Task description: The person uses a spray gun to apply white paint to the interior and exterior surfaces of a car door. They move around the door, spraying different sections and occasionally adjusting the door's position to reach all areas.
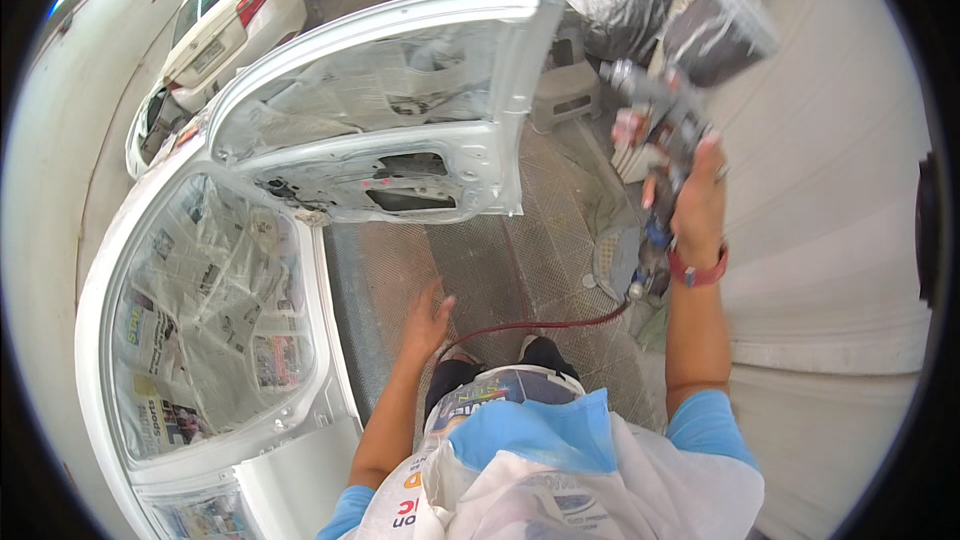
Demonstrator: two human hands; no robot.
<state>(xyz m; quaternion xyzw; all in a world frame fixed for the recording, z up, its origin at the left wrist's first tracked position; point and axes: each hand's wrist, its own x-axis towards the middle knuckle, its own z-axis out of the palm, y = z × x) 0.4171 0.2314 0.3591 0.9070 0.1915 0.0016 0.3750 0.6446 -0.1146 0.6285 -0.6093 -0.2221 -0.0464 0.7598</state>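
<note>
My right hand (700,200) is raised at the right, fingers wrapped around the handle of a paint spray gun (668,110). A dark translucent paint cup (722,32) sits tilted on top of the gun; motion blurs both somewhat. From the handle's base a dark red hose (540,325) runs left past my legs. My left hand (428,322) hangs low near my body with its fingers stretched out, holding nothing. Nearest to it is the white car body (325,310), whose door opening is covered with newspaper and clear film (215,270).
An open white car door (510,155) stands ahead, its window masked with film. Pale curtain-like sheeting (830,240) lines the right side. A grey plastic stool (568,90) and a silver-covered object (620,10) stand behind the door. Another white car (215,25) is farther left.
</note>
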